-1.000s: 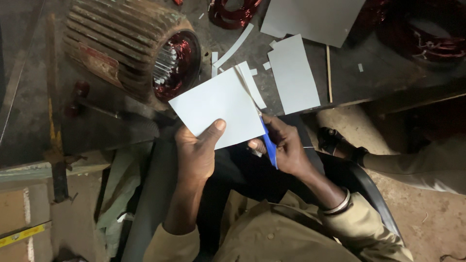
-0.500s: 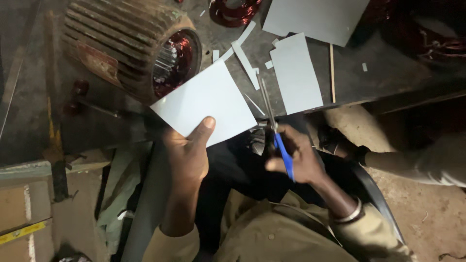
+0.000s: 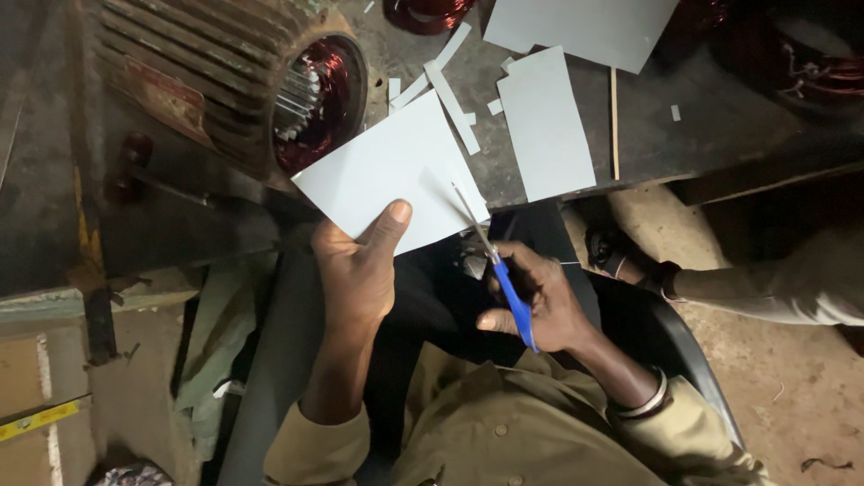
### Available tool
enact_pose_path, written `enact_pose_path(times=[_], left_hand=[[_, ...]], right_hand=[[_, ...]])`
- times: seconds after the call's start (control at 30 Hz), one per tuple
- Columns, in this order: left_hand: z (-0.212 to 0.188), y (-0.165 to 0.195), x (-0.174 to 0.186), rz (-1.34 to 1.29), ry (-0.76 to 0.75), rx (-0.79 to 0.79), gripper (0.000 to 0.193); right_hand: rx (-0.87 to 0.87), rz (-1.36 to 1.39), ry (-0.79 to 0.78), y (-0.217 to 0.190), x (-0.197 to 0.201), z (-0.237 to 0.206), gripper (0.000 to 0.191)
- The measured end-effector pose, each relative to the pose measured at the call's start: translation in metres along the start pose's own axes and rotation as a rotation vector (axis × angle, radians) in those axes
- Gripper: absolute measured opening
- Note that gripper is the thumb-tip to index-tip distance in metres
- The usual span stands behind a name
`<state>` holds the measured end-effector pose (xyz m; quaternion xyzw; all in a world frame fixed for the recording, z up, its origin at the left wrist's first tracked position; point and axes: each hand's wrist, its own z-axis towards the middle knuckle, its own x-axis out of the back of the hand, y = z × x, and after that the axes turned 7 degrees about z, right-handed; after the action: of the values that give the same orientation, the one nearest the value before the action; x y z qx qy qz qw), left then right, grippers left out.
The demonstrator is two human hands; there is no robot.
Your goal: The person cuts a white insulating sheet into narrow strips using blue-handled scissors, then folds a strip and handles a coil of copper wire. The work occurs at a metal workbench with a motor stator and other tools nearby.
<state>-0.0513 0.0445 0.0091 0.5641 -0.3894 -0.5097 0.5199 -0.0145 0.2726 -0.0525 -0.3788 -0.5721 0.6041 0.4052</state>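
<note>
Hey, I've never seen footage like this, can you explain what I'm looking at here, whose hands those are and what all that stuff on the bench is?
The picture comes from a camera worn on a person's head, looking down at their own two hands and lap. The left hand holds a grey sheet by its lower edge. The right hand holds blue-handled scissors, blades at the sheet's lower right edge. Ahead is a dark bench with more grey sheets and cut strips lying on it. At upper left lies a ribbed electric motor, open at the end so its copper windings show. At right, part of another person is visible near the sandy floor.
</note>
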Motion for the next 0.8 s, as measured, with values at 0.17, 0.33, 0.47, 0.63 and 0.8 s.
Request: enact_pose_path(times=[0.17,0.33,0.47,0.63,0.8], left_hand=[[-0.0006,0.0015,0.0,0.032,-0.019,-0.013,0.022],[-0.0021,0.0024,-0.0013,0.037,-0.011,-0.012,0.023],[-0.0031,0.0026,-0.0018,0.035,-0.001,-0.016,0.026],[-0.0027,0.0034,-0.0009,0.041,-0.021,-0.034,0.025],[-0.0038,0.0043,-0.0025,0.035,-0.026,-0.049,0.026]], right_hand=[[0.043,0.004,0.01,-0.0019,-0.0014,0.0005,0.077],[0.056,-0.046,0.016,-0.0048,0.0003,0.0002,0.076],[0.001,-0.028,0.026,-0.0047,-0.0006,-0.001,0.07],[-0.056,0.007,0.059,-0.001,-0.0038,-0.0027,0.059],[0.017,0.026,0.074,-0.0003,-0.0061,-0.0052,0.058]])
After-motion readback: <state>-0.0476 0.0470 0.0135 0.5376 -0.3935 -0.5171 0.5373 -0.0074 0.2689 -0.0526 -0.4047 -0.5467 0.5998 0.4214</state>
